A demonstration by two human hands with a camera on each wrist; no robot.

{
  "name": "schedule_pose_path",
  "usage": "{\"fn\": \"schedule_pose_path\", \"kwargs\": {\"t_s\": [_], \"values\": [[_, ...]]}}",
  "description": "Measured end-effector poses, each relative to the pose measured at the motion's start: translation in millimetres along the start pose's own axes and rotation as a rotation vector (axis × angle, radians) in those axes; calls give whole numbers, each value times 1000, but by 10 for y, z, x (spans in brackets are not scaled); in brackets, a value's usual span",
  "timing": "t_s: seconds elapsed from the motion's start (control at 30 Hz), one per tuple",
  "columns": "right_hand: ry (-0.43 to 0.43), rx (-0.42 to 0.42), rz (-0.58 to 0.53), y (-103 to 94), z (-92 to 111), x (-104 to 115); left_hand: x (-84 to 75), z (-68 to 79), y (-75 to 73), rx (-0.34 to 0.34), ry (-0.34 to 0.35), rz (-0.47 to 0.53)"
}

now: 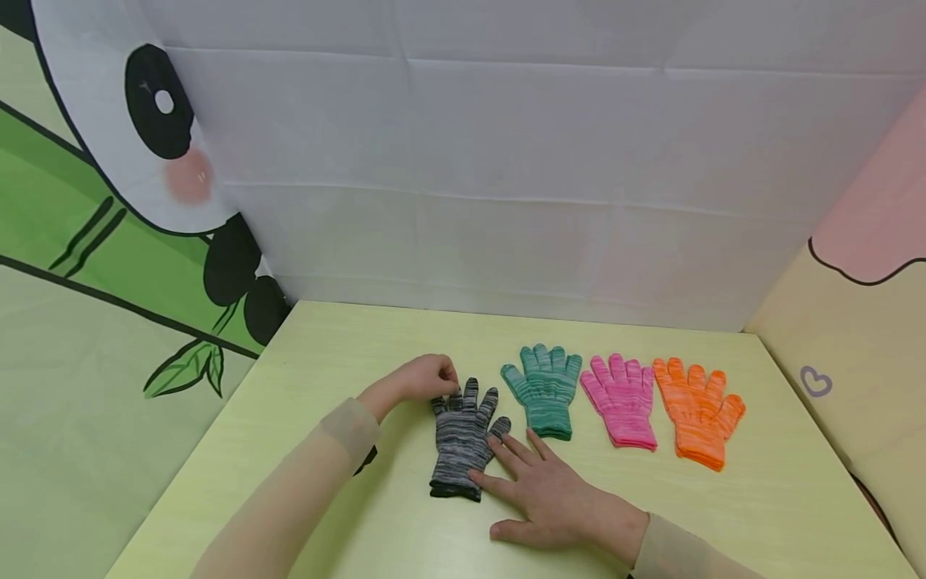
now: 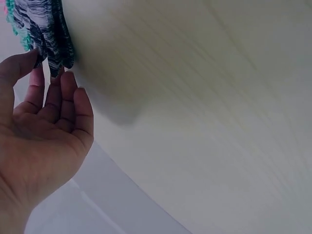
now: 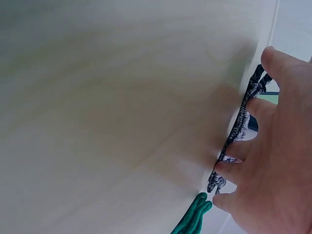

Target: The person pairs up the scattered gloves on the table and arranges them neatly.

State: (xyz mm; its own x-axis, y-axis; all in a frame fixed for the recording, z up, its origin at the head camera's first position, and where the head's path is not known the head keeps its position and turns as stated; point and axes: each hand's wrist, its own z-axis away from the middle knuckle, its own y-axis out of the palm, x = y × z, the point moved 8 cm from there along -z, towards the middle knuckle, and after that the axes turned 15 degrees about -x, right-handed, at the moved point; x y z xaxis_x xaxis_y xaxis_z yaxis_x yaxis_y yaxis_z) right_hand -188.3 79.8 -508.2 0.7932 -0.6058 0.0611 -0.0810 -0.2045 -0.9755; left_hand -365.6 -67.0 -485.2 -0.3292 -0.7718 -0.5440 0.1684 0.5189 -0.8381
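A black-and-grey knitted glove (image 1: 461, 442) lies on the table with its fingers pointing away and its cuff toward me. At its far end my left hand (image 1: 423, 377) pinches one of its fingertips; the left wrist view shows thumb and forefinger closed on the glove's striped finger (image 2: 38, 46). My right hand (image 1: 553, 498) is spread with fingers fairly straight, its fingertips touching the glove's right edge near the thumb and cuff. In the right wrist view the right hand (image 3: 273, 146) partly covers the glove (image 3: 239, 129), seen edge-on.
To the right lie a green glove (image 1: 550, 394), a pink glove (image 1: 622, 402) and an orange glove (image 1: 698, 410) in a row, fingers away from me. The pale yellow table (image 1: 340, 338) meets a white cloth backdrop (image 1: 506, 241) behind and printed side panels.
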Motion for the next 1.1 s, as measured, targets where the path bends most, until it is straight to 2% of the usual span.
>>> {"fn": "schedule_pose_path", "kwargs": {"t_s": [0.2, 0.5, 0.63, 0.87, 1.1], "values": [[-1, 6, 0, 6, -1, 0, -38, 17, -22, 28, -11, 75], [-6, 0, 5, 15, -2, -3, -56, 38, 37, 98, -6, 108], [0, 10, 5, 7, 0, -3, -40, 18, 35, 69, -6, 93], [4, 20, 11, -1, -3, -2, 22, -34, 25, -25, -15, 61], [0, 11, 14, 10, -2, -4, 48, -24, 82, -68, 47, -87]]}}
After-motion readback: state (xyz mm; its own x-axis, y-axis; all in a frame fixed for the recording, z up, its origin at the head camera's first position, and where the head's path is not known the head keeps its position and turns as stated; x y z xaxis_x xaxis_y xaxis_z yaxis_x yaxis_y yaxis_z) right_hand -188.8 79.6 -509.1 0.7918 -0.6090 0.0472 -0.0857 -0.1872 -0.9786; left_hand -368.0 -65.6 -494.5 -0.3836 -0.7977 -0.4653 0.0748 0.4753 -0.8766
